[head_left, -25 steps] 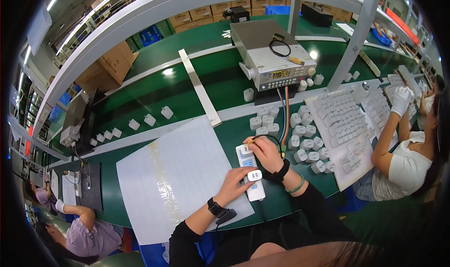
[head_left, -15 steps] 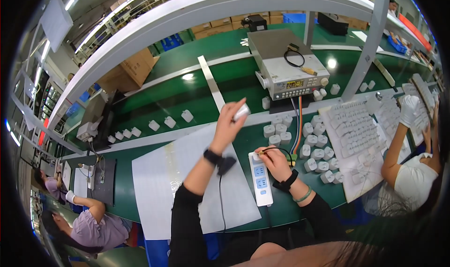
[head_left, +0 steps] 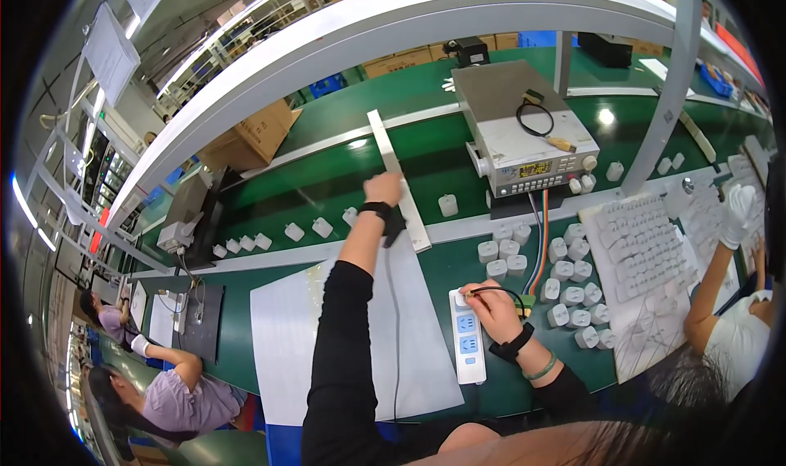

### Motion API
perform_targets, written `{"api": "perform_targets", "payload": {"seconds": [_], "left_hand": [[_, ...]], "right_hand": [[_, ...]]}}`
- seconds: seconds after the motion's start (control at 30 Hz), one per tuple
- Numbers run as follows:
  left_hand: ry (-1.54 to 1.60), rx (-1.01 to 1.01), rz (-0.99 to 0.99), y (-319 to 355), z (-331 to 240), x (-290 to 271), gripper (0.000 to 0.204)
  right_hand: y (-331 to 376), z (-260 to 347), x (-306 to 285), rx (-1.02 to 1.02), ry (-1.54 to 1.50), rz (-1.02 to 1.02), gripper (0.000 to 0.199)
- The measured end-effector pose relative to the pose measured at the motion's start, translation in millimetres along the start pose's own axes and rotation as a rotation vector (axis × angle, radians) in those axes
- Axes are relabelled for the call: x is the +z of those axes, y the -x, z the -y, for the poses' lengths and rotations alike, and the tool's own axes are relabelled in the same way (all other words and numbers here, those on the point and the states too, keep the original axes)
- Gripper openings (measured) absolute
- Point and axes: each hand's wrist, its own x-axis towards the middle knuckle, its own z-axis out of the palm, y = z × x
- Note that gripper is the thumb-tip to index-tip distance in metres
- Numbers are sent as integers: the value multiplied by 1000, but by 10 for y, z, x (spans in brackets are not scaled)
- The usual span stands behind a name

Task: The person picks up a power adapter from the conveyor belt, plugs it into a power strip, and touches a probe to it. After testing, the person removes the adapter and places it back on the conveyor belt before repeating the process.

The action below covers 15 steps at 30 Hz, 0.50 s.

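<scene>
My right hand (head_left: 493,312) pinches the plug end of a short black cable (head_left: 501,289) at the far end of a white power strip (head_left: 470,343) with blue sockets. The cable loops toward a small green board (head_left: 526,302) beside my fingers. My left hand (head_left: 383,191) is stretched out over the green belt, beside a white bar (head_left: 401,184); its fingers are turned away and blurred. Just left of that hand sits a white charger (head_left: 350,216), in line with several others. Right of the bar another white charger (head_left: 447,205) stands on the belt.
A grey bench meter (head_left: 528,159) with coloured wires stands at the back. Several white chargers (head_left: 573,282) cluster right of my right hand, near a full white tray (head_left: 634,237). White sheet (head_left: 327,343) covers the table's left part. Co-workers sit at both sides.
My left hand has moved left and no longer shows the white charger; one now stands on the belt right of the bar. My right hand stays at the power strip. The view has shifted slightly.
</scene>
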Motion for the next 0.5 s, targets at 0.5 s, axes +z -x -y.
{"api": "perform_targets", "payload": {"seconds": [0.5], "left_hand": [[1475,132,279,2263,99,-203,45]], "right_hand": [[-66,-119,2,-98,-6,-23,15]]}}
